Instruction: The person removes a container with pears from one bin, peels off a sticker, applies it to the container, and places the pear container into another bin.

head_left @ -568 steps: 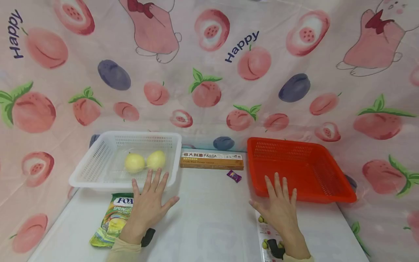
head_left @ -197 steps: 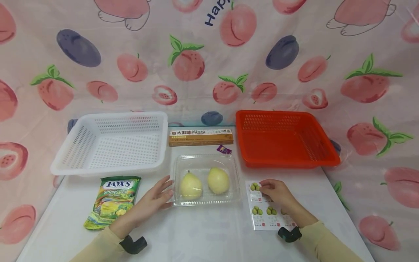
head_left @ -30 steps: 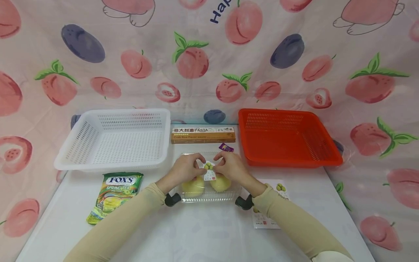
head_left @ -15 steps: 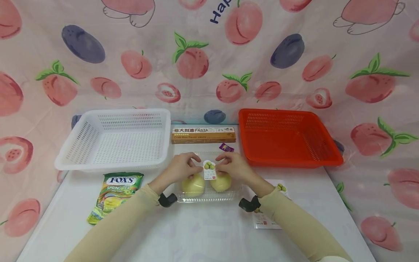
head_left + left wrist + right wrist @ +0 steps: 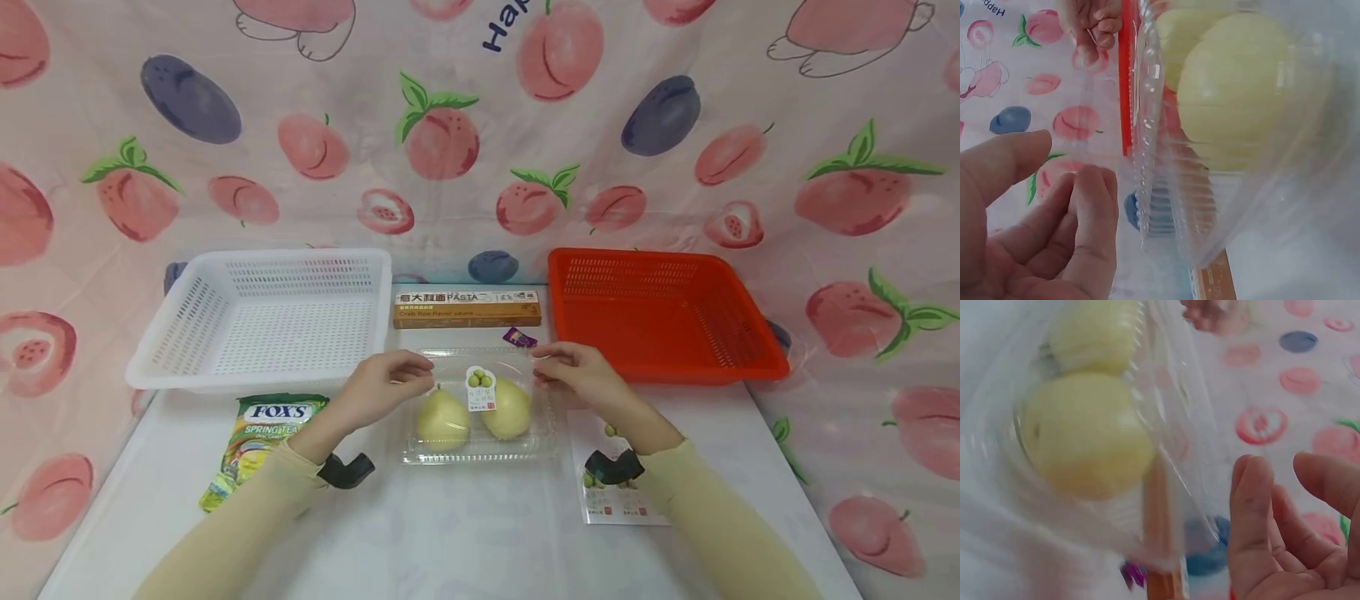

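Note:
A clear plastic clamshell box (image 5: 480, 456) stands on the white table with two yellow pears (image 5: 441, 422) inside. On its lid, near the middle, lies a small white sticker (image 5: 481, 391) printed with green fruit. My left hand (image 5: 378, 392) hovers by the box's left edge, fingers loosely bent and thumb apart, with nothing in it. At the box's upper right my right hand (image 5: 592, 385) is held likewise. Each wrist view shows a gap between thumb and fingers beside the clear plastic wall. A sheet of matching stickers (image 5: 617, 507) lies partly under my right forearm.
A white basket (image 5: 255, 381) stands back left and a red basket (image 5: 660, 372) back right. Between them are a pasta box (image 5: 467, 308) and a purple wrapped candy (image 5: 519, 337). A green FOX'S candy bag (image 5: 262, 433) lies at left, partly behind my left forearm.
Earlier the box moved out of the white basket and a sticker was peeled from the sheet. Over the last second both hands let go of the sticker, now on the lid, and spread apart sideways.

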